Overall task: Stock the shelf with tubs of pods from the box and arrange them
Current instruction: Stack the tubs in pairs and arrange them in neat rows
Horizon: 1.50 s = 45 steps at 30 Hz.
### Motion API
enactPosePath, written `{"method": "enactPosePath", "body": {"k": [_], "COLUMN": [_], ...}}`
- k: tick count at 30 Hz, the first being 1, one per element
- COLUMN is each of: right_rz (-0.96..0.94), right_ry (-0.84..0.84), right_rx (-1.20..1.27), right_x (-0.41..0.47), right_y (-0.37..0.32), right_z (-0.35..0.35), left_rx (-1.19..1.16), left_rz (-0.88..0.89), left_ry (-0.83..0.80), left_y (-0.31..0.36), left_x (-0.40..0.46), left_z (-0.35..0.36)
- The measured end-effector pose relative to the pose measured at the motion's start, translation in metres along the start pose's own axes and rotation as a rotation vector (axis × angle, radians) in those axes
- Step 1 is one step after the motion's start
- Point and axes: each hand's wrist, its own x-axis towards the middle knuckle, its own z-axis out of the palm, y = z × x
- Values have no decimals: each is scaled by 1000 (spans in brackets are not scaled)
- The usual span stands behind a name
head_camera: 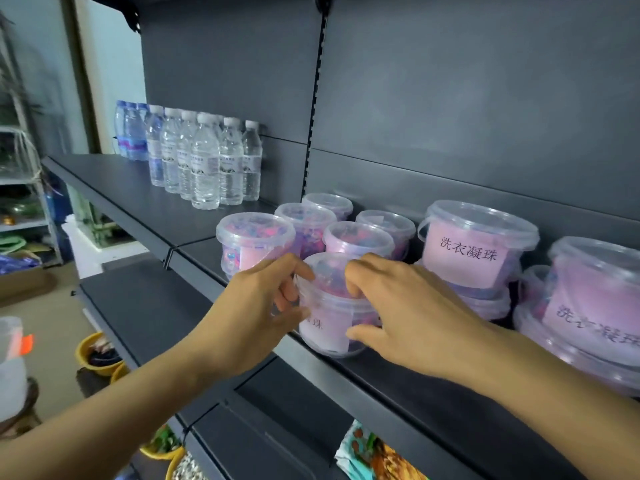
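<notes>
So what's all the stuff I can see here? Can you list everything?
Small tubs of pods: six, clear with pink and blue pods, clustered mid-shelf; the front one is held at the shelf edge.
Large tubs: at least four, clear with pink labels, stacked at the right of the shelf.
Water bottles: about ten or more, clear with white caps, some bluish, at the left of the shelf.
Shelf: dark grey metal, with more boards below.
Yellow bowls: a few, on the floor at lower left.
Patterned packet: one, colourful, on a lower shelf.
Left hand: grips the front tub's left side.
Right hand: grips its right side.
</notes>
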Motion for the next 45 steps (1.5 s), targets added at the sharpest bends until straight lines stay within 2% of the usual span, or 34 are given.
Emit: {"method": "enactPosePath", "body": {"k": [3,5,10,12,17,24,30,34,39,42,45], "right_rz": [-19,14,37,71,227,447,601,671,686,613,518], "right_ry": [61,106,311,325,364,241,96,73,41,-22,-130], "right_rx": [-187,-226,-100,-65,-94,-326,-375,-384,-301,-297,-274], "right_x": [-3,-4,-12,-2,50,114,120,117,114,109,104], "right_y": [-3,-1,7,11,34,40,32,30,33,38,46], "right_z": [13,16,-7,-28,-61,-34,-9,-5,-18,-29,-34], "left_rx": [-5,6,-9,-5,-9,80,82,-20,-170,-119,-107], "left_rz": [-29,-48,-59,-77,-88,47,199,216,105,118,68], "left_ry": [-18,-20,110,157,114,-64,-210,-262,-336,-397,-526], "left_y": [4,4,1,-2,-9,-34,-67,-76,-76,-73,-67], "left_x": [-4,-4,5,15,47,82,105,125,147,160,177], "left_z": [-2,-6,-28,-38,-53,-71,-85,-84,-66,-53,-35]}}
